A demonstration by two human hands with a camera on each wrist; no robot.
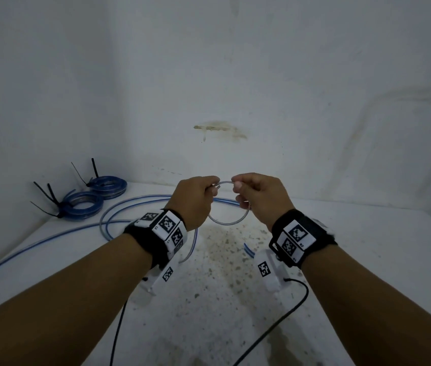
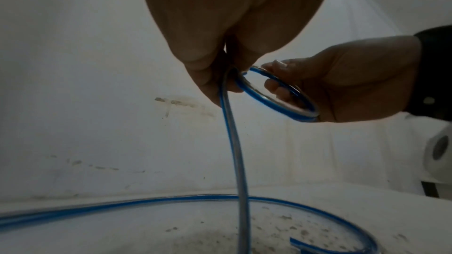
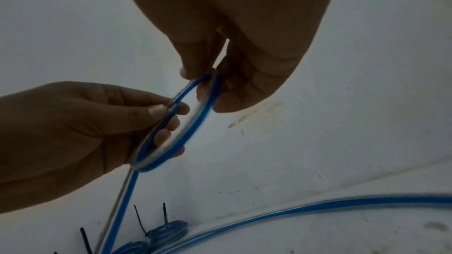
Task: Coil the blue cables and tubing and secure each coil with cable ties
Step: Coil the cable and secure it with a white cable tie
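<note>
Both forearms reach forward over the speckled white surface (image 1: 222,299). Left hand (image 1: 192,200) and right hand (image 1: 260,199) each keep a pinching grip on one small loop of blue tubing (image 1: 228,220), held above the surface. Its loose length trails left, near two tied coils (image 1: 95,200) with black cable ties (image 1: 44,192).

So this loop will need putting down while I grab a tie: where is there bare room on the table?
Bare table lies right of the right hand, out to the wall, and near, between the forearms. The left is crowded: two tied coils sit in the back corner and loose blue tubing sweeps across in front of them.
</note>
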